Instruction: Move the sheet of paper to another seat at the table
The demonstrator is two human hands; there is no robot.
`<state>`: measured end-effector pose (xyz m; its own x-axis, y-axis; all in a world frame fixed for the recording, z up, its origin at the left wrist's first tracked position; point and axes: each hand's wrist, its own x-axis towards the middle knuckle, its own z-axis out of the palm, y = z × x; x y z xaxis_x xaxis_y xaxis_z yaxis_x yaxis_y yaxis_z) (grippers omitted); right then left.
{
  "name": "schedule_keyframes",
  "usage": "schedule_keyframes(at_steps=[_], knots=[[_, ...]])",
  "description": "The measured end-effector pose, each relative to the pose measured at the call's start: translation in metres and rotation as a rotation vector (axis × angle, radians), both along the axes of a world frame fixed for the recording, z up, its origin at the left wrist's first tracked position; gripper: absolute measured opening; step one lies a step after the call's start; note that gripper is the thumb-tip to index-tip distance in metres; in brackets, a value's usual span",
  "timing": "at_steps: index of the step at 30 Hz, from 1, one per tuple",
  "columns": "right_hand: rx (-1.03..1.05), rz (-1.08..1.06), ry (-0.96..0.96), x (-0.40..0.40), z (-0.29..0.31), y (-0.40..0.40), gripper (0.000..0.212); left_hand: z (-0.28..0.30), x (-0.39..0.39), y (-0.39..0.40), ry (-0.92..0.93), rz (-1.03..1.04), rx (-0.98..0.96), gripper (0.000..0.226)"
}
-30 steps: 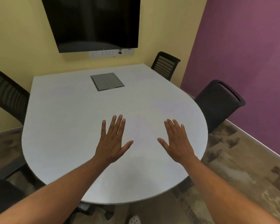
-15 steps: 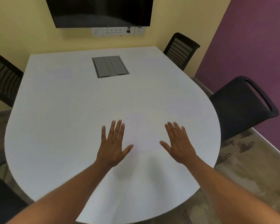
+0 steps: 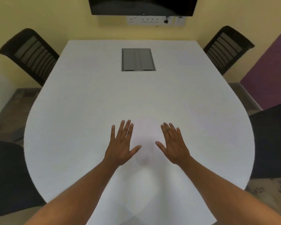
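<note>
Sheet of paper [image 3: 146, 197]: white, large, lying at the near rounded end of the table, its near part hanging over the table edge toward the camera and curling. Its far edge blends with the tabletop and cannot be traced.

Left hand [image 3: 120, 148]: flat, palm down, fingers spread and extended, on the paper's left side; nothing is grasped, and whether it presses the sheet or hovers over it cannot be told.

Right hand [image 3: 173, 146]: same posture, fingers splayed, palm down on the paper's right side, near the left hand with a gap between the thumbs; grasping nothing.

Table [image 3: 71, 111]: white, straight at the far end against the wall, rounded at the near end.

Cable box [image 3: 138, 59]: grey rectangular recess set in the tabletop at the far centre, two flaps shut; contents hidden.

Chairs: one black mesh-backed chair [image 3: 31, 52] at the far left, one mesh-backed chair [image 3: 225, 47] at the far right, one dark chair [image 3: 272, 140] at the near right, one dark chair [image 3: 8, 176] at the near left.

Screen [image 3: 143, 5]: dark, wall-mounted above the far end.

Socket strip [image 3: 154, 21]: white, just below the screen.
</note>
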<state>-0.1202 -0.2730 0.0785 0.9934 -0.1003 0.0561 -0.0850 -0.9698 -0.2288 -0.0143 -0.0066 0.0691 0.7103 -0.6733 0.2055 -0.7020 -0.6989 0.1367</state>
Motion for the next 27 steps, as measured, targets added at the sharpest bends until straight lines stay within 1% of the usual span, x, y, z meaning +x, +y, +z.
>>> schedule_keyframes(at_steps=[5, 8, 10, 14, 15, 16, 19, 20, 21, 23, 25, 27], knots=[[0.081, 0.033, 0.117, 0.013, -0.036, -0.028, 0.087, -0.026, 0.000, 0.002, 0.125, 0.070, 0.069, 0.100], [0.117, 0.094, 0.198, 0.034, -0.055, -0.036, 0.098, -0.043, 0.001, 0.007, 0.173, 0.057, 0.132, 0.104], [0.131, 0.123, 0.219, 0.052, -0.064, -0.039, 0.105, -0.052, 0.004, 0.010, 0.200, 0.032, 0.158, 0.107], [0.170, 0.085, 0.301, 0.080, -0.074, -0.040, 0.125, -0.066, 0.014, 0.013, 0.269, 0.005, 0.225, 0.112], [0.163, 0.088, 0.315, 0.086, -0.076, -0.041, 0.126, -0.069, 0.016, 0.012, 0.294, 0.002, 0.248, 0.113], [0.150, 0.097, 0.323, 0.093, -0.078, -0.043, 0.123, -0.073, 0.018, 0.012, 0.320, 0.003, 0.267, 0.114], [0.113, 0.129, 0.332, 0.118, -0.084, -0.052, 0.094, -0.086, 0.023, 0.008, 0.380, 0.000, 0.298, 0.114], [0.101, 0.134, 0.348, 0.126, -0.086, -0.055, 0.087, -0.089, 0.024, 0.008, 0.392, -0.009, 0.310, 0.114], [0.091, 0.137, 0.362, 0.135, -0.087, -0.059, 0.085, -0.093, 0.026, 0.007, 0.403, -0.015, 0.321, 0.114], [0.092, 0.134, 0.368, 0.151, -0.089, -0.064, 0.091, -0.100, 0.031, 0.006, 0.418, -0.023, 0.333, 0.114], [0.094, 0.147, 0.379, 0.164, -0.095, -0.069, 0.105, -0.108, 0.036, 0.008, 0.431, -0.037, 0.313, 0.117], [0.083, 0.159, 0.387, 0.174, -0.100, -0.073, 0.109, -0.114, 0.043, 0.008, 0.424, -0.050, 0.327, 0.118]])
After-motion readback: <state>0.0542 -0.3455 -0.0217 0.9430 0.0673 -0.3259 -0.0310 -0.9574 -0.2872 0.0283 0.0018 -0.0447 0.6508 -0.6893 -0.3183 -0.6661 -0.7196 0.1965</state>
